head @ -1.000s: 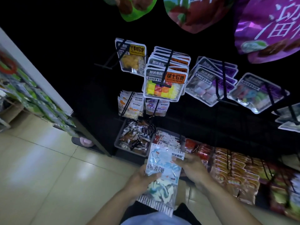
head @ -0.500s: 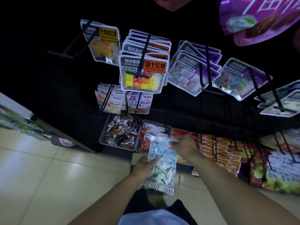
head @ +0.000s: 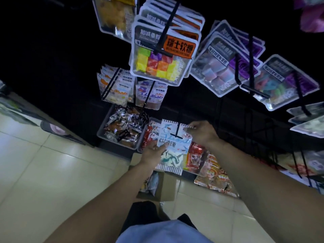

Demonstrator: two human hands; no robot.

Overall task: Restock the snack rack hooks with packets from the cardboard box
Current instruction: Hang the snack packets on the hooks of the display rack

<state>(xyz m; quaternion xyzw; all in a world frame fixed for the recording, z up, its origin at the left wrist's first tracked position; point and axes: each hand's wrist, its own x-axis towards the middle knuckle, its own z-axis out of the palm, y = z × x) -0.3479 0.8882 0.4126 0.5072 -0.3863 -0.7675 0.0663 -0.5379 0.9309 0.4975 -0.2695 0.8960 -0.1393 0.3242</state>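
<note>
**Shark-candy packet held at a lower rack hook**

Nearest the camera, a pale blue garment (head: 163, 232) and dark trousers are seen at the bottom edge, with both bare forearms reaching forward over the tiled floor (head: 43, 163). Just beyond the knees, an open cardboard box (head: 164, 186) is set on the floor, and a few packets can be made out inside it, partly hidden by the left arm.

Above the box, a light blue packet (head: 173, 146) printed with sharks and filled with blue-and-white candy is held upright between the two hands. Its left edge is gripped at mid-height by the left hand (head: 154, 151), the thumb laid across the front. Its top right corner is pinched by the right hand (head: 201, 134). A black hook (head: 177, 132) is seen across the packet's upper part, with its crossbar in front of the print; whether the hook passes through the packet's hole cannot be told.

Behind the packet, a grey bin (head: 122, 132) of loose wrapped sweets is placed to the left, and rows of red and orange packets (head: 210, 165) are ranged to the right.

Higher on the dark rack, white packets (head: 114, 85) are hung from two hooks. Farther up, a stack of packets with coloured cube candies (head: 161, 64) is hung under an orange label, flanked by a yellow-filled packet (head: 114, 14) on the left and purple-labelled packets (head: 228, 62) on the right.
</note>
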